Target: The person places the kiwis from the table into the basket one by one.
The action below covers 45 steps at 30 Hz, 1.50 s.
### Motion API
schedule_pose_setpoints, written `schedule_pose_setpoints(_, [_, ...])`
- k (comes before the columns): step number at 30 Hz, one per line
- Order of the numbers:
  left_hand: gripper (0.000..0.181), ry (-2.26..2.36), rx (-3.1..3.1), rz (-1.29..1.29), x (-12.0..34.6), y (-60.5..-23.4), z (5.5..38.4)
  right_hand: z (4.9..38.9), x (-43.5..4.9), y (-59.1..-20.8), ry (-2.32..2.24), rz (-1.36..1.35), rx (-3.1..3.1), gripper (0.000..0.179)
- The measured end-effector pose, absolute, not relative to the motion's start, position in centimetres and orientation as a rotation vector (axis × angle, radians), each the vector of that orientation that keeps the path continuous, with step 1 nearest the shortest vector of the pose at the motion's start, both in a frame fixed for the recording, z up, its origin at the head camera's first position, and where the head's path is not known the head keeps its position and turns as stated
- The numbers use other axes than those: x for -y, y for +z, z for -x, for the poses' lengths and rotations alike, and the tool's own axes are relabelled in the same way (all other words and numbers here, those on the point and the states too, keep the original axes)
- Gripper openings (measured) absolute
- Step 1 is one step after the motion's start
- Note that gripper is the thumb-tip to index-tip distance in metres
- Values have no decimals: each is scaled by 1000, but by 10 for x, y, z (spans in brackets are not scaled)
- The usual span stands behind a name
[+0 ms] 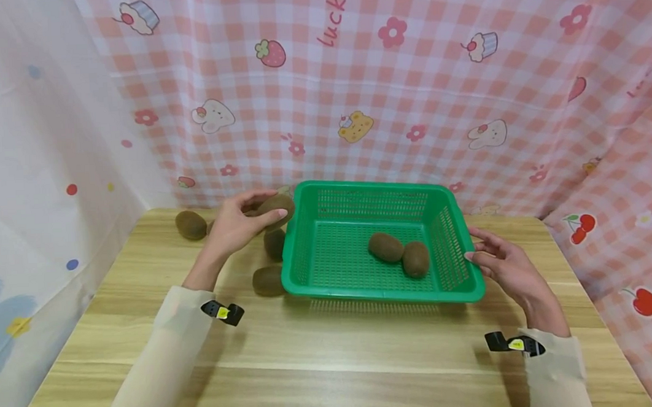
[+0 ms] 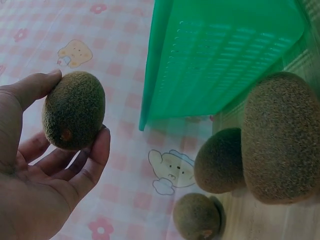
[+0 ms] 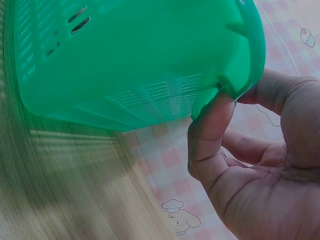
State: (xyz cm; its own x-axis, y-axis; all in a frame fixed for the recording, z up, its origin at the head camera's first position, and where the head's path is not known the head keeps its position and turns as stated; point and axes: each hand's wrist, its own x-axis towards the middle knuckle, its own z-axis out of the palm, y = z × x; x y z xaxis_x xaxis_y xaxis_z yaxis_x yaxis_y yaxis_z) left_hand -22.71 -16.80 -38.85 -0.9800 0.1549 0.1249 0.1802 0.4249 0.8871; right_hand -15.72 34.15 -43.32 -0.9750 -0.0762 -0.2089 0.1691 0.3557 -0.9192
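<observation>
While the left hand (image 1: 232, 225) pinches a bristly, egg-shaped kiwi (image 2: 75, 110) near the perforated green plastic basket (image 1: 386, 295), the right hand (image 1: 509, 266) pinches its smooth rim (image 3: 258, 50) — two inner kiwis (image 1: 386, 247) lie there, seemingly touching — and outer kiwis (image 1: 191, 225) rest on the wood-grain desk (image 1: 312, 364).

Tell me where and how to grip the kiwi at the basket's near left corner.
Likely best: pinch the kiwi across its exposed left part, near side to far side, coming from the left and above. It lies lengthwise toward the green basket, whose rim hides its right end in the head view.
</observation>
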Motion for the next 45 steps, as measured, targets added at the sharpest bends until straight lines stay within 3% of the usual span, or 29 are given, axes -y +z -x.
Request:
schedule_pose_setpoints(18, [46,-1596,2653,459,140,-368,241,157,-342,-433,-1681,-68,-2385,74])
schedule_pose_setpoints(45, [47,-1496,2692,649,105,-377,253,156,-342,-432,-1693,-61,-2373,73])
